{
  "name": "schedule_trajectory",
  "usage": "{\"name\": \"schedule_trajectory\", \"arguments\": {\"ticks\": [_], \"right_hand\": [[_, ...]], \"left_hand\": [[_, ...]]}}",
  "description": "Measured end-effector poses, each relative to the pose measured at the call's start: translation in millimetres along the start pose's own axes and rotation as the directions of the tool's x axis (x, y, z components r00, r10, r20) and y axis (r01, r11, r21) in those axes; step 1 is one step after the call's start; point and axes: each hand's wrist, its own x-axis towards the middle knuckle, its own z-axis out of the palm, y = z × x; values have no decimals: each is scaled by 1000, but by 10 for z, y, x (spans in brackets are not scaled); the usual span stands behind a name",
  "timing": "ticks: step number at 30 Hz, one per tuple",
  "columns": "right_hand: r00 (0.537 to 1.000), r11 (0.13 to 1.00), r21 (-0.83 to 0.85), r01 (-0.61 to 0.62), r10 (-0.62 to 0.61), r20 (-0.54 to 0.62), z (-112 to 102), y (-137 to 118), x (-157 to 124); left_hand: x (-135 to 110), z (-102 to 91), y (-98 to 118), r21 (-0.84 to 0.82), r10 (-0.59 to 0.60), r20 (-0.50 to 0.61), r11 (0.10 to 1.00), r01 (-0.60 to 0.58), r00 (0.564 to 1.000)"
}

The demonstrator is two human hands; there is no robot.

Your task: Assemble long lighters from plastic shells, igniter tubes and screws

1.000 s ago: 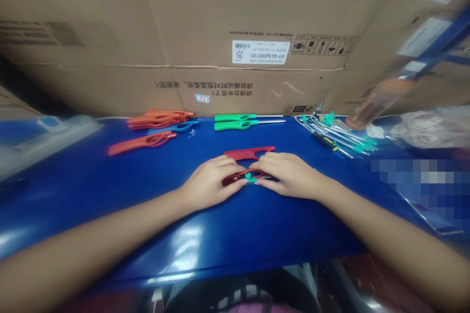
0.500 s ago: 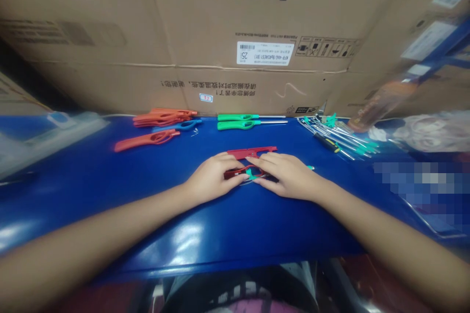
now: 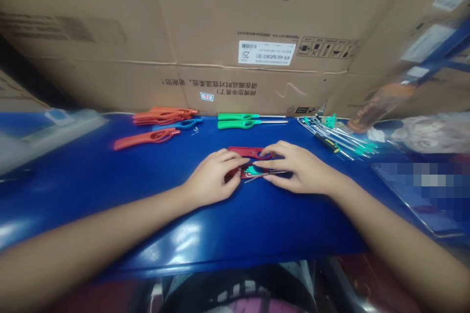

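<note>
A red plastic lighter shell (image 3: 249,152) is being touched by the fingertips of the left hand (image 3: 211,178) and the right hand (image 3: 299,168), just beyond both. Nearer, a second red lighter shell (image 3: 244,173) is being held low between the hands, with a teal plastic piece (image 3: 251,170) being gripped at its middle – and a thin metal rod (image 3: 277,172) is being angled out beneath the right hand's fingers.

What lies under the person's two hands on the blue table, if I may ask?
Under the left hand and right hand lie red plastic casings and a teal piece; covered parts cannot be seen.
</note>
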Motion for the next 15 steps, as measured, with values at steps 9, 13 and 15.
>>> {"name": "schedule_trajectory", "arguments": {"ticks": [9,13,15], "right_hand": [[985,996,88,7,-22,171,-23,67,-24],[990,996,89,-11,-2,140,-42,89,-42],[994,994,108,2,-14,112,-46,72,-43]], "left_hand": [[-15,-8,-2,-20,0,17,1000,0,1000],[-13,-19,10,-21,6,5,1000,-6,1000],[-16,-30,19,-24,33,-13,999,-33,999]]}}
